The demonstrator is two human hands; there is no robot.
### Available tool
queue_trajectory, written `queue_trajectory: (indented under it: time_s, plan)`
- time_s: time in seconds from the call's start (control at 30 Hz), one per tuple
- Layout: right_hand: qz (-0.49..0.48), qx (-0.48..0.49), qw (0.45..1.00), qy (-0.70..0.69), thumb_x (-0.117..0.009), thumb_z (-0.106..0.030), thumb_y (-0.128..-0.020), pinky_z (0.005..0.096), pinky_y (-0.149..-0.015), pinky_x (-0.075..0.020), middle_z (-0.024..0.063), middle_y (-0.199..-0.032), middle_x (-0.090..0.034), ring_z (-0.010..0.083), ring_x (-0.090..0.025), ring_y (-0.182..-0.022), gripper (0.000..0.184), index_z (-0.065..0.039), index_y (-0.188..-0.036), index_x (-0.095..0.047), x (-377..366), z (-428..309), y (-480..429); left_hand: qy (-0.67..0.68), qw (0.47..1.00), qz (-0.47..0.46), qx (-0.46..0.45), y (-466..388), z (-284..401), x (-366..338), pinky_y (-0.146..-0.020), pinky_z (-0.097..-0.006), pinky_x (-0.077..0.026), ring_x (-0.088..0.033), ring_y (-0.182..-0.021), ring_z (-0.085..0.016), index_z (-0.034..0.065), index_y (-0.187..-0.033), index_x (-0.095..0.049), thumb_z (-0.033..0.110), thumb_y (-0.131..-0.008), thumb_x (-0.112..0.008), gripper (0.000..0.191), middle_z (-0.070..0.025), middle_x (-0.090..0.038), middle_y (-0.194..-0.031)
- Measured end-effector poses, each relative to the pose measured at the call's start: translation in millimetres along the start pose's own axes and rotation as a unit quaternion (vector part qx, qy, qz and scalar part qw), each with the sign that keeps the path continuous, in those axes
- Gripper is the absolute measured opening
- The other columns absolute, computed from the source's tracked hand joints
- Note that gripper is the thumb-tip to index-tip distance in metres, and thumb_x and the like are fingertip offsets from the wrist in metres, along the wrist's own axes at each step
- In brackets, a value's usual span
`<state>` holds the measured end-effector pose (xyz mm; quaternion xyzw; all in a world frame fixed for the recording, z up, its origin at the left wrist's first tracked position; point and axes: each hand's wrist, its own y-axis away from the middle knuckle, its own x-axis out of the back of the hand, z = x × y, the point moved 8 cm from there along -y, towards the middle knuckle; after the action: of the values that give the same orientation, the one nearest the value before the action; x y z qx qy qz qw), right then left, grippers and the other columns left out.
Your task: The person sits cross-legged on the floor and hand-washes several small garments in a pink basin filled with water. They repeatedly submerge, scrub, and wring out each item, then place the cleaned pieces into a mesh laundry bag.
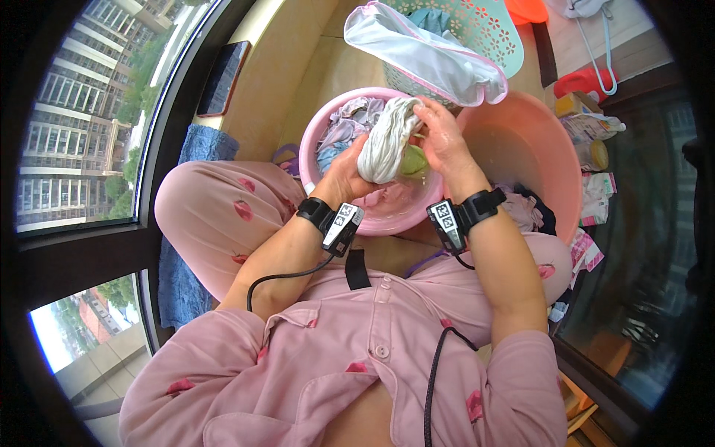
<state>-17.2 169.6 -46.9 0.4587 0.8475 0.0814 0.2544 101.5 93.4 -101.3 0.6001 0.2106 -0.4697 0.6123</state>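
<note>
Bunched lengthwise between my two hands is a wet, whitish striped cloth [388, 139], held above a pink plastic basin [308, 142]. My left hand [347, 173] grips its lower end, and my right hand [444, 134] has hold of the upper end. Below, the basin contains water, crumpled lilac-grey cloth [352, 120], a light blue cloth [330, 156] and a pink cloth [385, 195] under the surface. Something yellow-green [413, 161] shows just beneath my right hand; its kind is unclear.
A larger orange-pink basin [550, 151] on the right holds cloudy water and dark and pink clothes [528, 209]. Behind stands a mint-green laundry basket [491, 33] with a white mesh laundry bag [424, 53] across it. A phone [223, 81] lies on the left ledge near a blue towel [204, 145].
</note>
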Motion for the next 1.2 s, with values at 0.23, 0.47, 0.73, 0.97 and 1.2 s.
queue_trajectory:
  time_s: [0.23,0.47,0.73,0.97,1.2]
  plan:
    - [0.045,-0.149,0.988,0.006,-0.053,-0.075,-0.088,0.0486,-0.093,-0.0408,0.0005,-0.115,-0.06,0.0212,-0.051,-0.115,0.07,-0.022,-0.134,-0.056,25,73,4,0.022,0.995,-0.101,0.011,13,6,-28,-0.066,-0.0419,-0.053,-0.067,-0.094,-0.028,0.0164,-0.127,-0.064,0.077,-0.09,-0.044,0.073,-0.0072,-0.071,-0.113]
    - [-0.081,-0.029,0.981,-0.174,-0.055,-0.082,-0.079,0.0429,-0.1,-0.0488,0.0103,-0.13,-0.06,0.0246,-0.057,-0.12,0.099,-0.009,-0.145,-0.045,5,52,5,0.087,0.966,-0.239,0.048,26,-7,-54,-0.083,-0.0484,-0.056,-0.063,-0.112,-0.033,0.0148,-0.138,-0.055,0.07,-0.093,-0.049,0.071,-0.0097,-0.064,-0.129]
    - [-0.15,0.023,0.981,-0.12,-0.074,-0.026,-0.091,0.032,-0.082,-0.0562,0.0114,-0.1,-0.07,0.0202,-0.068,-0.089,0.032,0.0,-0.108,-0.065,-14,21,-11,0.086,0.995,-0.057,-0.015,14,-8,-19,-0.093,-0.0561,-0.055,-0.065,-0.112,-0.031,0.0114,-0.132,-0.056,0.037,-0.105,-0.047,0.039,-0.0104,-0.064,-0.128]
    - [-0.06,0.11,0.99,0.071,-0.067,-0.005,-0.089,0.0251,-0.072,-0.0506,0.0007,-0.09,-0.063,0.0094,-0.059,-0.078,0.01,-0.003,-0.098,-0.067,-11,18,-15,-0.137,0.984,0.055,-0.097,2,7,-1,-0.076,-0.0479,-0.059,-0.067,-0.1,-0.029,0.014,-0.142,-0.044,0.027,-0.102,-0.05,0.043,-0.0102,-0.062,-0.124]
    - [-0.025,0.222,0.924,0.309,-0.062,-0.013,-0.086,0.0348,-0.074,-0.0515,0.0125,-0.086,-0.07,0.0216,-0.066,-0.078,0.015,-0.003,-0.094,-0.07,-16,12,-20,-0.318,0.92,0.142,-0.178,-3,16,0,-0.076,-0.0395,-0.057,-0.064,-0.099,-0.029,0.0125,-0.159,-0.018,0.008,-0.093,-0.052,0.074,-0.0214,-0.057,-0.126]
